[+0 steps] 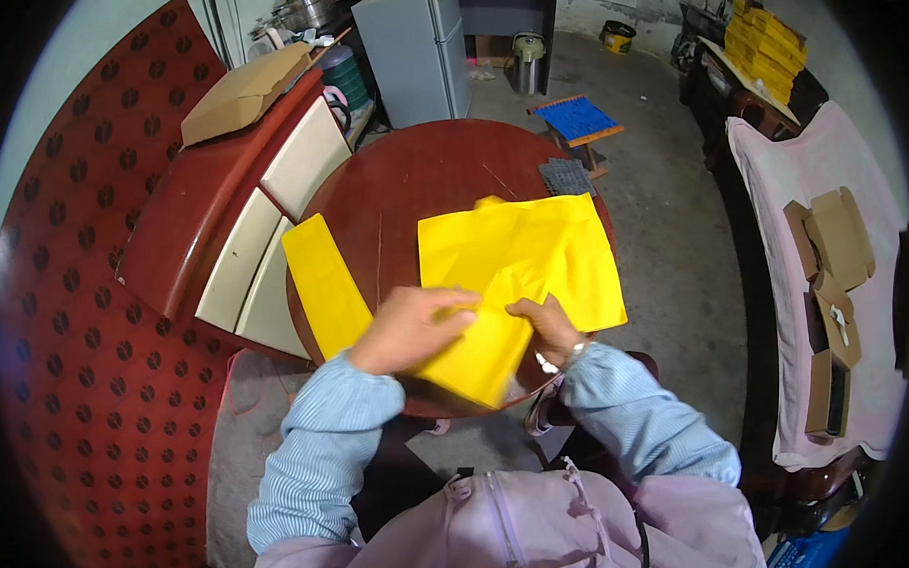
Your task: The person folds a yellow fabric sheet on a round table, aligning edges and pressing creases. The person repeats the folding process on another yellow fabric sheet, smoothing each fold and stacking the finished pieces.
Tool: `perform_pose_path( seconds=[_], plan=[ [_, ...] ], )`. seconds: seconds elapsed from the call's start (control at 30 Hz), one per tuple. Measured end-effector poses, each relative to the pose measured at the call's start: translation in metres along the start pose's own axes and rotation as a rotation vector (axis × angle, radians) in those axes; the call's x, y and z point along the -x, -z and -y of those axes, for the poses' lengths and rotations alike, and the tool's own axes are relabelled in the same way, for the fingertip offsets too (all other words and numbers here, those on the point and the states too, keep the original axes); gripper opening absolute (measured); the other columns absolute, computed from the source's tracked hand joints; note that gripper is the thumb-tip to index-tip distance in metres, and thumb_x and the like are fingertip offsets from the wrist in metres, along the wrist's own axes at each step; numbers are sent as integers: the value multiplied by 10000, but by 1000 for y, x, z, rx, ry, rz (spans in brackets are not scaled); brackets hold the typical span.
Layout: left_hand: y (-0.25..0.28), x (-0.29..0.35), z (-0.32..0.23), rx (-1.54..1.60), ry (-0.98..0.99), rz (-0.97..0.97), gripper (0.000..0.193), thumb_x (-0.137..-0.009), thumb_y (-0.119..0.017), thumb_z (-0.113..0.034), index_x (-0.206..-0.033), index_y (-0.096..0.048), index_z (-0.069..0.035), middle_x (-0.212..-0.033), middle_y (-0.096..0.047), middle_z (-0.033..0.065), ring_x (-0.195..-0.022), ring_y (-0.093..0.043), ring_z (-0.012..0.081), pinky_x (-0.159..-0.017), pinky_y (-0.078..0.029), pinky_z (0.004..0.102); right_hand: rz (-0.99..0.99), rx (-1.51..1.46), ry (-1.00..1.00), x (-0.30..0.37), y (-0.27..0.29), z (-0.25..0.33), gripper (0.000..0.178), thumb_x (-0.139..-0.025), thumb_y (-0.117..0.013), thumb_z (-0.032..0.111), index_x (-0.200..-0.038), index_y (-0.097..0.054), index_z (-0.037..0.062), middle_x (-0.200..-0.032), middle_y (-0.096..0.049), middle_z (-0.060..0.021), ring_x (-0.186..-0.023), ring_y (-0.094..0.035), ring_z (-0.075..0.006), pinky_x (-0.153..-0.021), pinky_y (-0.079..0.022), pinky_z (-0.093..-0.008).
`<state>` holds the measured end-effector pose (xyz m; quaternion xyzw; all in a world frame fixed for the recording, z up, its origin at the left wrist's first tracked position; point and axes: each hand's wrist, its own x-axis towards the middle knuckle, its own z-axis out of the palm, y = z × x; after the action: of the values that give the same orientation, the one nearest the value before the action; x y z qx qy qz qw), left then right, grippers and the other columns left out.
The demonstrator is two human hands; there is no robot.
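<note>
A yellow folded sheet (467, 360) hangs over the near edge of the round red-brown table (409, 167), and whether it is cloth or paper I cannot tell. My right hand (550, 325) grips its right side between thumb and fingers. Across its upper left part lies my left hand (413, 328), fingers stretched out and slightly blurred. Beneath and beyond it, another yellow sheet (590, 274) is spread on the table, though where one ends and the other begins is partly hidden. A long yellow folded piece (324, 284) rests at the table's left, near my left hand.
Dark grey mesh-like material (566, 176) lies at the table's far right edge, near a blue-topped folding stool (580, 120). A red cabinet (217, 196) with pale drawers borders the left. Opened cardboard boxes (841, 252) sit on the pink-covered seat (779, 175) at right.
</note>
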<state>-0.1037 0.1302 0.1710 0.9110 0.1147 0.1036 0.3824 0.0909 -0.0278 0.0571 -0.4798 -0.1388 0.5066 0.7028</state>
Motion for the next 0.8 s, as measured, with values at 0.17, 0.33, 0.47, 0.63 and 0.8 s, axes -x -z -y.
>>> perform_pose_path(
  seconds=[0.17, 0.33, 0.47, 0.63, 0.8],
  plan=[
    [20, -8, 46, 364, 194, -451, 286, -1056, -674, -102, -1312, -746, 3, -1268, -782, 146, -1168, -742, 234, -1029, -571, 336, 420, 410, -458, -30, 54, 93, 712, -891, -785, 103, -1560, -542, 76, -1435, -691, -79, -1255, -689, -232, -1100, -552, -375],
    [-2, -73, 78, 48, 199, -383, 354, -1019, -733, -134, -1363, -727, -52, -1401, -717, 178, -1333, -668, 299, -1158, -508, 392, 469, 1233, -562, -99, 70, 153, 692, -870, -904, 214, -1513, -659, 145, -1452, -711, -38, -1190, -723, -209, -1071, -553, -322],
    [-8, -131, 91, -87, 311, 4, 408, -1014, -746, -152, -1405, -692, -49, -1427, -697, 189, -1340, -657, 334, -1181, -496, 391, 466, 1360, -548, -127, 63, 171, 565, -881, -908, 243, -1415, -743, 159, -1388, -751, -28, -1145, -744, -216, -1043, -558, -317],
    [-16, -148, 100, -158, 448, 247, 448, -938, -844, -173, -1340, -716, -22, -1287, -737, 176, -1208, -697, 311, -1099, -532, 369, 315, 1467, -471, -136, 85, 168, 393, -892, -899, 334, -1228, -834, 141, -1148, -814, -25, -1009, -736, -198, -943, -552, -271],
    [-1, -136, 126, -22, 567, 235, 355, -894, -878, -158, -1186, -753, 1, -1170, -761, 130, -1064, -725, 238, -939, -567, 322, 103, 1217, -244, -119, 137, 172, 253, -889, -891, 335, -1009, -844, 118, -1114, -799, -84, -1047, -718, -227, -948, -545, -283]
  ],
)
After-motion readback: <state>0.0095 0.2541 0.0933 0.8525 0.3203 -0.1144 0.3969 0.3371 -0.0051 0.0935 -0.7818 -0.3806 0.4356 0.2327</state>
